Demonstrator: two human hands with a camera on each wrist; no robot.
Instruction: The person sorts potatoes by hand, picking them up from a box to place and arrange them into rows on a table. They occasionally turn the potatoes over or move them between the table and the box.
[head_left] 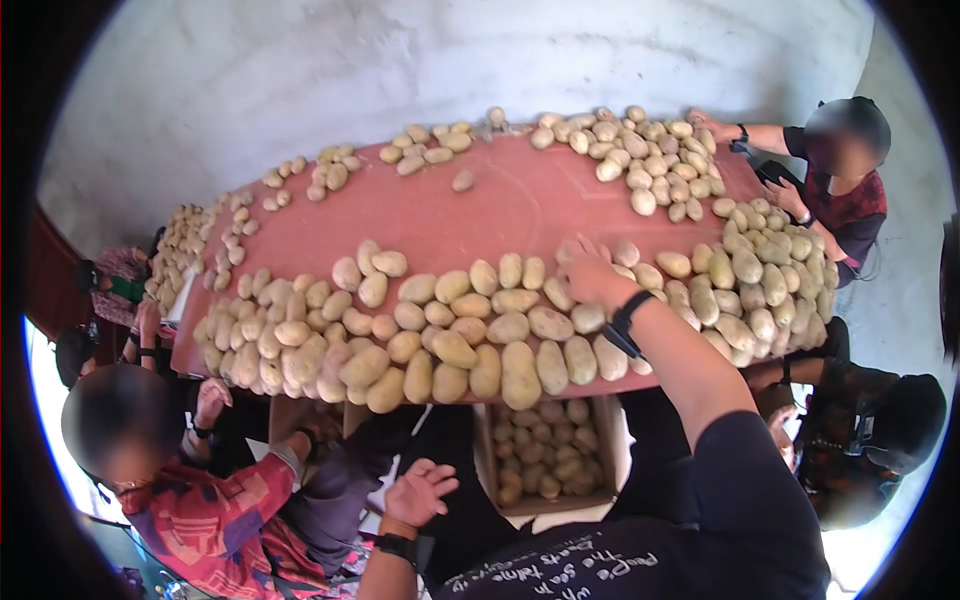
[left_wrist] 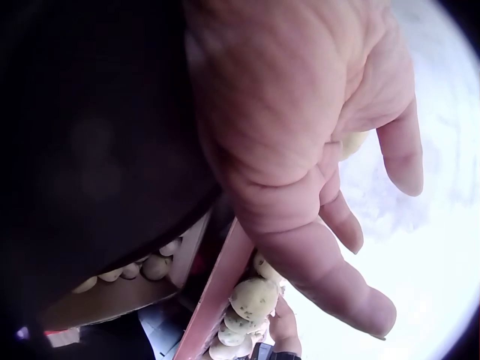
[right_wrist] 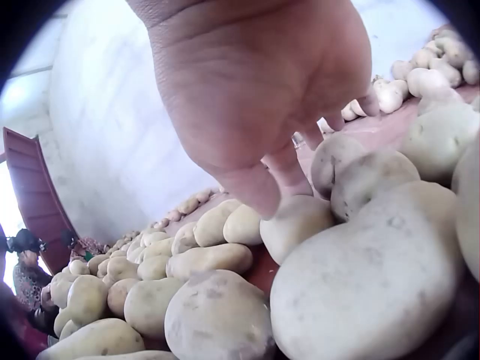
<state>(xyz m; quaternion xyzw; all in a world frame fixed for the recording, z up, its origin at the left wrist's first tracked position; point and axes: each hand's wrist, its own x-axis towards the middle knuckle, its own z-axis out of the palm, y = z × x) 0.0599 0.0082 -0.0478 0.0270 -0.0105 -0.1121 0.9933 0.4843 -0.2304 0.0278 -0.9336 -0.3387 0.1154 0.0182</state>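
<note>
My right hand (head_left: 592, 275) reaches across the rows of potatoes on the red table (head_left: 400, 215). In the right wrist view its fingers point down among the potatoes, and the thumb (right_wrist: 255, 189) is right beside a pale potato (right_wrist: 296, 225). Part of the fingers is hidden behind the palm. A large potato (right_wrist: 367, 277) lies close below the wrist. My left hand (head_left: 420, 492) hangs near my lap, its fingers loosely spread and nothing in them. To its right, below the table edge, stands a cardboard box (head_left: 560, 507) filled with smaller potatoes (head_left: 545, 450).
Potatoes (head_left: 780, 260) are heaped at the table's right end, with more (head_left: 640, 150) along the far side by the wall. A person in a red patterned shirt (head_left: 210, 510) sits at left. Others are at far right (head_left: 845, 190), lower right (head_left: 850, 440) and far left (head_left: 125, 285).
</note>
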